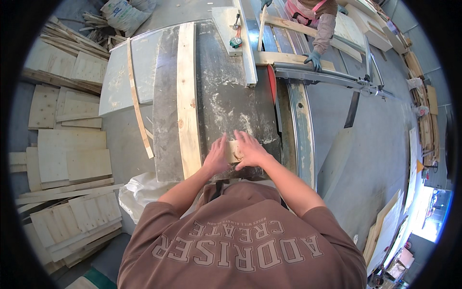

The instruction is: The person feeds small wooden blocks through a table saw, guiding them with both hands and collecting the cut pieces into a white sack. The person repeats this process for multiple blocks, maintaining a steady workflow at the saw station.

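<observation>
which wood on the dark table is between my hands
The short pale wooden block, between your left hand and right hand; the long pale wooden plank lies left of both.

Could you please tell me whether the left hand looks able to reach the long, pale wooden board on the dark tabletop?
Probably yes: the board lies just left of the left hand, and only dark, dusty tabletop shows between them.
</observation>
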Action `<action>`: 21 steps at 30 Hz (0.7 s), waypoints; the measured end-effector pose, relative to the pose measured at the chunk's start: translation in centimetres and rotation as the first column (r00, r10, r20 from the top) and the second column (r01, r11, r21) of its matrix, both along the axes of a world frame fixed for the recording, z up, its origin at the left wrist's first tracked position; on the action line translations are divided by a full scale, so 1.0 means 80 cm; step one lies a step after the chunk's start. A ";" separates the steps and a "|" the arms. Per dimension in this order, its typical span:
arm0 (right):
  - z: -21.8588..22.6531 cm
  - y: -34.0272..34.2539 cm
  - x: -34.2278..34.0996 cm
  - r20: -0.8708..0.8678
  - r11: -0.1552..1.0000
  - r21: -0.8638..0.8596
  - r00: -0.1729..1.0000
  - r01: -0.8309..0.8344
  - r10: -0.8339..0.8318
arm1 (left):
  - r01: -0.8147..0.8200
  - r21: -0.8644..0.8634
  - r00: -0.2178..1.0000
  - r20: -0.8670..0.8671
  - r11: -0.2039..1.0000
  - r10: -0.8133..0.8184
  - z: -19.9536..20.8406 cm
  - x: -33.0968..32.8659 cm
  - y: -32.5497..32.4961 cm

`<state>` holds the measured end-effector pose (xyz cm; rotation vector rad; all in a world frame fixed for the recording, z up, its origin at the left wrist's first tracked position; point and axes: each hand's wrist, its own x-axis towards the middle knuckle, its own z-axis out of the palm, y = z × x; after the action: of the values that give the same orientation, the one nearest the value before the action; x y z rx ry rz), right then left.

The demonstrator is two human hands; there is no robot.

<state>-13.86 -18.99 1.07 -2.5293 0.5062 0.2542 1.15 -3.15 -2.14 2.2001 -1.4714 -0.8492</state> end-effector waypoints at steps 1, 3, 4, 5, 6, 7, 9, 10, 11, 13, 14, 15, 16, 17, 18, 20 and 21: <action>-0.005 0.002 -0.003 0.041 0.978 0.141 0.986 0.153 -0.160 | -0.097 -0.017 0.991 -0.090 0.995 0.095 -0.008 -0.003 0.009; -0.054 0.007 -0.014 0.046 0.799 0.420 0.869 0.430 -0.492 | -0.266 -0.029 0.930 -0.271 0.964 0.248 -0.044 -0.013 0.023; -0.124 0.010 -0.029 0.153 0.654 0.544 0.705 0.526 -0.693 | -0.397 0.013 0.787 -0.510 0.918 0.348 -0.047 -0.022 0.013; -0.110 0.018 -0.021 0.001 0.438 0.774 0.691 0.457 -0.723 | -0.418 0.075 0.653 -0.668 0.905 0.357 -0.070 -0.019 0.020; -0.096 0.026 -0.015 -0.160 0.160 0.914 0.694 0.373 -0.702 | -0.427 0.136 0.490 -0.796 0.894 0.355 -0.093 -0.016 0.026; -0.084 0.030 -0.012 -0.309 -0.145 0.947 0.695 0.286 -0.649 | -0.403 0.190 0.305 -0.894 0.895 0.327 -0.109 -0.017 0.024; -0.085 0.051 -0.003 -0.218 0.025 0.942 0.664 0.336 -0.715 | -0.436 0.186 0.375 -0.852 0.880 0.366 -0.093 -0.031 0.016; -0.087 0.052 0.000 -0.203 0.027 0.948 0.672 0.316 -0.712 | -0.458 0.181 0.408 -0.828 0.870 0.386 -0.088 -0.038 0.016; -0.088 0.050 0.002 -0.189 0.030 0.955 0.679 0.297 -0.709 | -0.459 0.170 0.427 -0.818 0.872 0.385 -0.082 -0.039 0.018; -0.092 0.048 0.001 -0.207 0.028 0.949 0.689 0.314 -0.695 | -0.459 0.150 0.468 -0.797 0.876 0.381 -0.076 -0.039 0.022; -0.095 0.049 0.000 -0.217 0.027 0.946 0.693 0.323 -0.688 | -0.464 0.140 0.515 -0.761 0.875 0.395 -0.077 -0.039 0.022; -0.098 0.049 0.001 -0.186 0.094 0.936 0.704 0.338 -0.686 | -0.469 0.129 0.560 -0.722 0.874 0.407 -0.078 -0.039 0.021; -0.101 0.050 0.002 -0.158 0.159 0.921 0.715 0.356 -0.681 | -0.473 0.121 0.600 -0.681 0.873 0.419 -0.081 -0.040 0.020; -0.103 0.052 0.002 -0.132 0.224 0.901 0.727 0.371 -0.674 | -0.476 0.114 0.603 -0.679 0.872 0.418 -0.084 -0.041 0.019; -0.105 0.054 0.000 -0.140 0.248 0.881 0.722 0.403 -0.678 | -0.480 0.108 0.605 -0.677 0.871 0.418 -0.087 -0.042 0.018; -0.111 0.057 -0.003 -0.154 0.294 0.835 0.711 0.464 -0.686 | -0.497 0.113 0.623 -0.643 0.860 0.445 -0.080 -0.045 0.013; -0.115 0.057 -0.004 -0.152 0.298 0.832 0.709 0.468 -0.689 | -0.511 0.125 0.637 -0.610 0.851 0.472 -0.076 -0.049 0.012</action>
<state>-14.19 -14.39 -8.10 -1.2504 0.9184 -0.1017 -2.75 -2.23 -8.26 1.8430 -0.5200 -1.1509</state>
